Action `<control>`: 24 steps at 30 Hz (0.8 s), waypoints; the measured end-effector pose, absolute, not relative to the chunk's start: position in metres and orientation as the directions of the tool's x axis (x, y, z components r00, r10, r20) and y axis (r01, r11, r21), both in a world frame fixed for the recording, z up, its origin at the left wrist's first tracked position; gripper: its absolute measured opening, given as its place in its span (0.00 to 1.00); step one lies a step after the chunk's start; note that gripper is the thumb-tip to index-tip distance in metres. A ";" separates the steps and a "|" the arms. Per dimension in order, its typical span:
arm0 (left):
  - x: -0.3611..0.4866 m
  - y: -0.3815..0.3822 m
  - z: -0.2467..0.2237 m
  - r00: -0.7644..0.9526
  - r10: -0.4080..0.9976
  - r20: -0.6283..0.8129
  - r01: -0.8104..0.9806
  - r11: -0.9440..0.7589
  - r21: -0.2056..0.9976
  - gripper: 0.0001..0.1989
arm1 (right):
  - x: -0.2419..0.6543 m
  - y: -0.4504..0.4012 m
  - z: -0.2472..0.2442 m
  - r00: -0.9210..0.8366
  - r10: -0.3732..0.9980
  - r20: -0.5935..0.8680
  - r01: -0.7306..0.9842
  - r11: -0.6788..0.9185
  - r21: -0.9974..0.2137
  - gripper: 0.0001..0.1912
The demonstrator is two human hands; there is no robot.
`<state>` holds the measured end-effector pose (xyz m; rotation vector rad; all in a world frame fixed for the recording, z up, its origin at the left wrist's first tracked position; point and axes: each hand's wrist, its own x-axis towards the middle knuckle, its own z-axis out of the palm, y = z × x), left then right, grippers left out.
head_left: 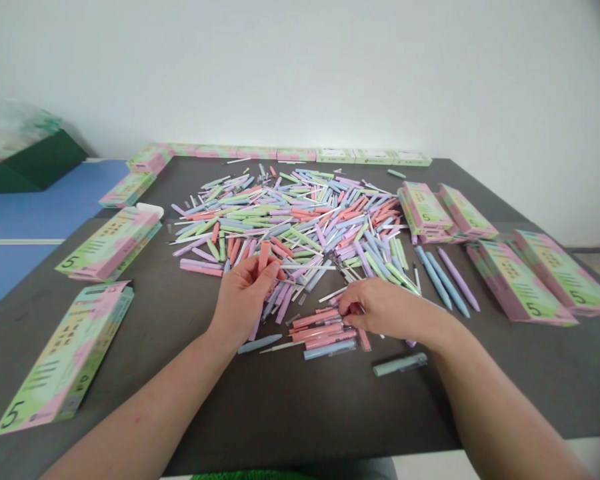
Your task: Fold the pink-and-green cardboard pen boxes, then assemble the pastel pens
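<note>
My left hand (247, 293) is closed round a coral pen part (264, 255), a short tube held upright between thumb and fingers. My right hand (380, 305) reaches down with curled fingers at a small group of coral pen caps (320, 331); its fingertips are partly hidden, so what they pinch I cannot make out. A blue cap (330, 350) lies at the near side of that group, beside a white refill (283, 347). Behind both hands spreads a large heap of loose pen parts (280, 213) in green, blue, purple and coral.
Pink-and-green pen boxes line the dark table's left side (65, 357), back edge (300, 155) and right side (525, 283). Blue and purple barrels (447, 283) lie at right. Nearer me is a grey-green cap (400, 364). A dark green box (35, 160) stands far left on a blue surface.
</note>
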<state>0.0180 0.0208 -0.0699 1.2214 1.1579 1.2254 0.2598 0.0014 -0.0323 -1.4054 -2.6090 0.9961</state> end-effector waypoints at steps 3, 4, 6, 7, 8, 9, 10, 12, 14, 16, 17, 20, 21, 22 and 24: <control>0.018 0.021 -0.070 0.042 0.999 0.028 -0.046 -0.027 0.999 0.10 | 0.259 0.001 -0.035 -0.596 0.764 -0.247 0.755 0.428 -0.497 0.11; 0.018 0.021 -0.070 0.046 0.999 0.029 -0.052 -0.027 0.998 0.10 | 0.259 0.002 -0.036 -0.599 0.763 -0.243 0.754 0.436 -0.491 0.12; 0.018 0.021 -0.071 0.043 0.999 0.030 -0.064 -0.027 0.998 0.10 | 0.259 0.001 -0.036 -0.604 0.762 -0.235 0.753 0.450 -0.480 0.12; 0.018 0.021 -0.071 0.038 0.999 0.030 -0.071 -0.027 0.997 0.09 | 0.258 0.001 -0.036 -0.605 0.762 -0.230 0.755 0.458 -0.469 0.13; 0.018 0.021 -0.070 0.035 0.999 0.028 -0.079 -0.025 0.997 0.09 | 0.258 0.001 -0.036 -0.607 0.762 -0.227 0.758 0.468 -0.454 0.13; 0.019 0.021 -0.070 0.035 0.999 0.026 -0.087 -0.023 0.996 0.09 | 0.257 0.001 -0.035 -0.604 0.765 -0.224 0.765 0.477 -0.433 0.13; 0.019 0.021 -0.069 0.036 0.999 0.024 -0.093 -0.021 0.995 0.09 | 0.256 0.000 -0.034 -0.596 0.771 -0.222 0.777 0.484 -0.403 0.12; 0.020 0.021 -0.068 0.044 0.999 0.020 -0.099 -0.016 0.995 0.09 | 0.254 -0.001 -0.033 -0.569 0.790 -0.230 0.809 0.488 -0.327 0.10; 0.020 0.021 -0.066 0.047 0.999 0.017 -0.097 -0.013 0.995 0.09 | 0.251 -0.002 -0.032 -0.535 0.807 -0.248 0.842 0.485 -0.236 0.07; 0.020 0.021 -0.066 0.044 0.999 0.017 -0.095 -0.012 0.995 0.10 | 0.248 -0.004 -0.031 -0.511 0.820 -0.259 0.860 0.485 -0.162 0.05; 0.020 0.021 -0.066 0.041 0.999 0.015 -0.098 -0.011 0.995 0.09 | 0.247 -0.004 -0.031 -0.503 0.825 -0.257 0.864 0.484 -0.136 0.05; 0.020 0.021 -0.069 0.025 1.000 0.006 -0.111 -0.003 0.994 0.09 | 0.243 -0.006 -0.030 -0.490 0.840 -0.234 0.871 0.484 -0.088 0.05; 0.020 0.021 -0.069 0.018 1.000 0.004 -0.116 -0.001 0.993 0.09 | 0.243 -0.006 -0.030 -0.486 0.846 -0.220 0.872 0.484 -0.068 0.05; 0.020 0.021 -0.070 0.013 1.000 0.002 -0.122 0.000 0.993 0.09 | 0.242 -0.006 -0.031 -0.485 0.850 -0.204 0.872 0.486 -0.049 0.06; 0.020 0.022 -0.071 0.014 1.000 -0.005 -0.131 0.006 0.991 0.09 | 0.242 -0.005 -0.032 -0.487 0.856 -0.173 0.871 0.490 -0.027 0.06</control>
